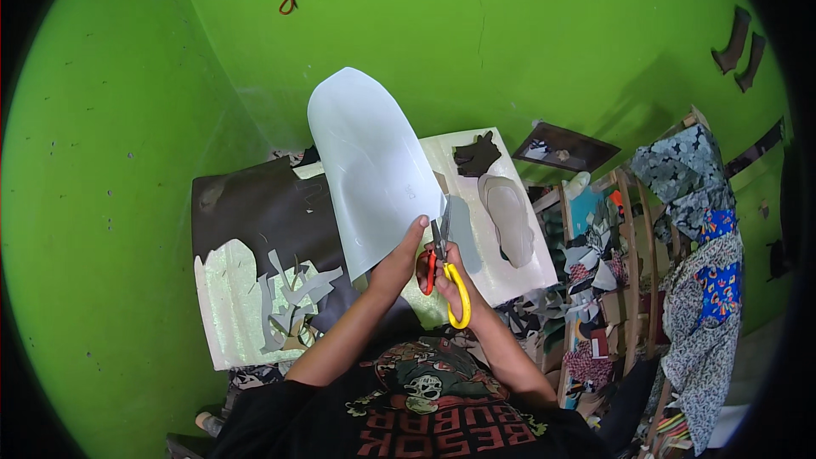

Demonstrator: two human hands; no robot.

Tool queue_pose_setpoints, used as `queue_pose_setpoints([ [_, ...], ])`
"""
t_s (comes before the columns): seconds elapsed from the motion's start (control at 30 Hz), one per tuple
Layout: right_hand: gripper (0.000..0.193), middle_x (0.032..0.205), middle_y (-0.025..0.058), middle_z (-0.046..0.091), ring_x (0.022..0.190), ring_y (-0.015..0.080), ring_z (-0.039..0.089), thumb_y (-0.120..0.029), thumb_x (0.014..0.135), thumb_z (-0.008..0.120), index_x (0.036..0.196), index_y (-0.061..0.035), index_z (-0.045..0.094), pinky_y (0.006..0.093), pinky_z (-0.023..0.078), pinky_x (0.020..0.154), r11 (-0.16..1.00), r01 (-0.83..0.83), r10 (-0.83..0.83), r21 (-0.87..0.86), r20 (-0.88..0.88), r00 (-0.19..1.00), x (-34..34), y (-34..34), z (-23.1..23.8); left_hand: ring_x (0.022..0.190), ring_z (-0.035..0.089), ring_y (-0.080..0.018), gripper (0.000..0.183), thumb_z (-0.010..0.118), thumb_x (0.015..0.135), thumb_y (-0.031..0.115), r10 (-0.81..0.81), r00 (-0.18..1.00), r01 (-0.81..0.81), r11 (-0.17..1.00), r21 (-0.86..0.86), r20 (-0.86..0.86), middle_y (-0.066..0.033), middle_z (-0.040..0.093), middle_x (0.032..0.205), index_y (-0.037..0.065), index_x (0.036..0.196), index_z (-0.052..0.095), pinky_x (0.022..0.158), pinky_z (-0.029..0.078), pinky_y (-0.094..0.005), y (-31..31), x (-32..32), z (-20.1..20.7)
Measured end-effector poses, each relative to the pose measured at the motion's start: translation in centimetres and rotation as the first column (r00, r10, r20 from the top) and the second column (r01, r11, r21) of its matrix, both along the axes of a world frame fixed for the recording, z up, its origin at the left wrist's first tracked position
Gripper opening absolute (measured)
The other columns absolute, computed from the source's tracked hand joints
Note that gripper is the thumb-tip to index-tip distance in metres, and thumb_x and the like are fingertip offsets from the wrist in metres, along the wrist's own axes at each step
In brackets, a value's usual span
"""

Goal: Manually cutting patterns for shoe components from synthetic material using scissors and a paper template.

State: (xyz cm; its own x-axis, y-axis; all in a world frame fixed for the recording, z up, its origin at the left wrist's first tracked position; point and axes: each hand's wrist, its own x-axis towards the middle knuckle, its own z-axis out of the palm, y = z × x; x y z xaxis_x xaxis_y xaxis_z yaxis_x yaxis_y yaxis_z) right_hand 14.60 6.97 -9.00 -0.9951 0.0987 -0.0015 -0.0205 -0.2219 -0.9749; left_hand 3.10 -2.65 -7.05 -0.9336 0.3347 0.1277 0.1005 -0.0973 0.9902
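Note:
My left hand [394, 269] grips the lower right edge of a large white sheet [365, 161] with a rounded top, thumb on its face and the other fingers behind it. In my right hand [453, 274] is a pair of scissors [441, 240] with one red and one yellow handle loop. The blades point up at the sheet's lower right edge, close to my left thumb. Behind them, on a pale board [433, 149], lie a grey sole-shaped piece [464, 234], a beige shoe sole [507, 221] and a dark brown scrap [478, 155].
A dark brown sheet [263, 212] covers the left of the work surface. Grey offcuts [293, 293] lie over a pale shiny sheet [223, 306]. To the right, a wooden rack [630, 272] holds scraps, with patterned cloth [699, 323] hanging beside it. Green walls [544, 25] enclose the corner.

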Motion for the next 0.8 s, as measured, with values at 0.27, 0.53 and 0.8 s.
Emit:
queue_pose_setpoints([
  [0.27,0.082,0.09,0.0056,0.051,0.074,0.0138,0.051,-0.065,0.084,0.066,0.13,-0.0078,0.03,0.0277,0.044,0.067,0.999,0.013,-0.016,-0.044,-0.067,0.998,-0.4,0.7,-0.1,0.093,0.056,-0.0173,0.047,0.062,0.096,0.042,-0.143,0.944,0.152,0.988,-0.008,0.296,-0.0104,0.062,0.104,-0.002,0.112,0.062,0.088,0.044,-0.0315,-0.3,0.0,2.3],
  [0.53,0.087,0.086,0.0057,0.055,0.07,0.0137,0.055,-0.067,0.074,0.075,0.126,-0.0088,0.036,0.0274,0.047,0.064,0.994,0.023,-0.026,-0.11,-0.026,0.999,-0.6,-0.4,0.1,0.112,0.055,-0.0183,0.049,0.06,0.099,0.038,-0.24,0.878,0.242,0.969,0.047,0.414,-0.0112,0.062,0.12,-0.006,0.121,0.06,0.103,0.04,-0.0319,-0.8,-0.8,1.1],
  [0.8,0.09,0.086,0.0049,0.052,0.072,0.0124,0.051,-0.073,0.078,0.067,0.127,-0.006,0.032,0.0257,0.043,0.065,0.998,0.036,-0.034,0.046,-0.051,0.998,-1.3,-0.7,0.8,0.099,0.06,-0.0188,0.04,0.065,0.096,0.033,-0.142,0.893,0.166,0.986,-0.02,0.427,-0.0107,0.068,0.107,-0.004,0.112,0.065,0.093,0.047,-0.0321,-1.4,-0.7,3.2],
])
